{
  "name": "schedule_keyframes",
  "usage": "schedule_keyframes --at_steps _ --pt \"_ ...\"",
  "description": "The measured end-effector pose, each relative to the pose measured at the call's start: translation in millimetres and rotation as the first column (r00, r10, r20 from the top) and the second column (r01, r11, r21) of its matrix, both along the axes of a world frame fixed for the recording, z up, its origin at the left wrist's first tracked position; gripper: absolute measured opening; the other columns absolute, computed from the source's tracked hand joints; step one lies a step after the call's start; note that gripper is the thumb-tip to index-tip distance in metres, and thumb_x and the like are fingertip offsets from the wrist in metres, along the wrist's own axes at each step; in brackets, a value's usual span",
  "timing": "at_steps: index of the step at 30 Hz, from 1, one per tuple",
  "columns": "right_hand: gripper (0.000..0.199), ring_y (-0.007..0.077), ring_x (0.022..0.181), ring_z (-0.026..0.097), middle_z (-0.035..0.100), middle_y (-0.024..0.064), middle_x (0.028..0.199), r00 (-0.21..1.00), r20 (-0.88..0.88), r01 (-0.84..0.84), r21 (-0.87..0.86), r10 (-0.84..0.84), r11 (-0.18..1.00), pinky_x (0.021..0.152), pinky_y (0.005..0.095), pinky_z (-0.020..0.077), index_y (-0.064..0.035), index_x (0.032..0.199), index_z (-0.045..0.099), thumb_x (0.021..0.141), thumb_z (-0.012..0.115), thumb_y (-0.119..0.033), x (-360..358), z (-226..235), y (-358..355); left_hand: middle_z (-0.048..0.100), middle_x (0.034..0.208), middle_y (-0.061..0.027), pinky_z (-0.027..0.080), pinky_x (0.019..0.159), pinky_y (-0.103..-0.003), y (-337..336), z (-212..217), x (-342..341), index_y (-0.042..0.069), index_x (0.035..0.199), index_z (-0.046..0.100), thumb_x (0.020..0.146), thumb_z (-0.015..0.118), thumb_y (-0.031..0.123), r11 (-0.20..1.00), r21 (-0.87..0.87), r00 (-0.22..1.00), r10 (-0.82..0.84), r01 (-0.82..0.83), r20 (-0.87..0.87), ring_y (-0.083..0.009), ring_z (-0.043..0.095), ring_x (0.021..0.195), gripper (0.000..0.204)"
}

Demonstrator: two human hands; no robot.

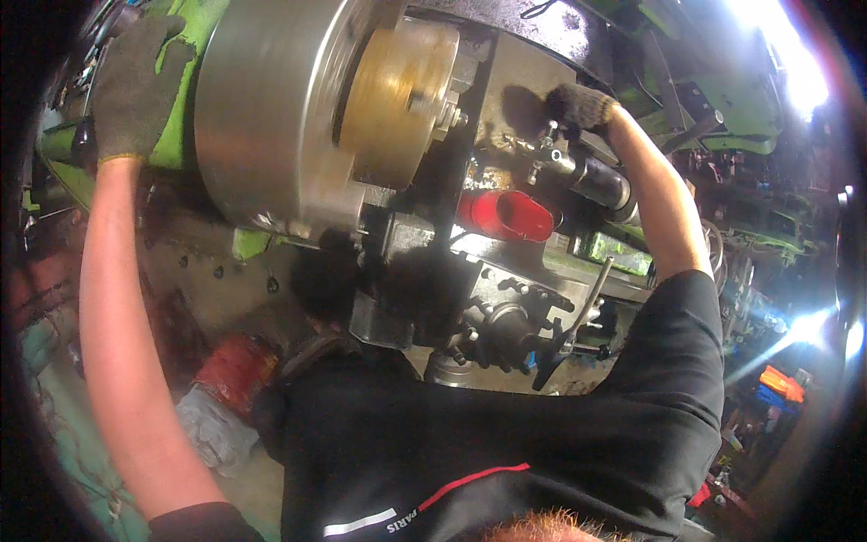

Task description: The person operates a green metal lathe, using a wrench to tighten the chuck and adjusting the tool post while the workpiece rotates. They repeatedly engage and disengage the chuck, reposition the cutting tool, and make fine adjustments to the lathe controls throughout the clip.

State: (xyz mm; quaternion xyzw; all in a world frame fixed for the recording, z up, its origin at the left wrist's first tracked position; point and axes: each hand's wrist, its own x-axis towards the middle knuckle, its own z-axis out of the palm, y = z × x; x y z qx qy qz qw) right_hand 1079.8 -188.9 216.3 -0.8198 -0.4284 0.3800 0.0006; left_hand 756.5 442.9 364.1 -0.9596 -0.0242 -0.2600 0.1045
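Note:
In a grey work glove, my left hand (135, 90) lies over the green headstock (176, 135) of a lathe, fingers stretched out and thumb apart. To its right are a wide steel chuck (262, 108) and a brass-coloured round workpiece (397, 104), both smeared as if turning. My right hand (580, 107), in a dark glove, is curled beside a metal valve fitting (555, 163); what it holds, if anything, is hidden. A dark cylinder (603, 183) joins the fitting. Just below sits a red open-ended cup or funnel (519, 217).
Nearer me stands a tool post (506, 321) with bolts and a long lever handle (591, 294). A red container (237, 370) and a crumpled plastic bag (217, 429) lie low on the left. Orange and blue items (781, 384) are at the far right.

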Motion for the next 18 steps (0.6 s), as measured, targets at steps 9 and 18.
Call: schedule_keyframes --at_steps 9,18 --pt "0.024 0.0142 0.078 0.074 0.085 0.0080 0.099 0.993 0.006 -0.119 0.256 0.121 0.959 0.071 0.0375 0.0631 -0.0046 0.122 0.085 0.102 0.075 -0.013 -5 32 81 0.075 0.137 -0.0127 0.050 0.116 -0.048 4 -4 -2 0.013 0.133 0.075 0.108 0.067 0.032 0.997 0.046 0.995 -0.066 0.063 0.070 -0.0369 0.068 0.129 0.032" --pt "0.023 0.0179 0.081 0.076 0.082 0.0078 0.094 0.967 0.175 -0.144 -0.221 0.185 0.964 0.074 0.0382 0.0636 -0.0060 0.113 0.085 0.096 0.079 -0.020 -3 60 47 0.075 0.138 -0.0112 0.044 0.125 -0.050 13 -7 -6 0.013 0.132 0.076 0.109 0.067 0.034 0.999 -0.006 0.998 -0.049 0.049 0.043 -0.0352 0.067 0.134 0.032"
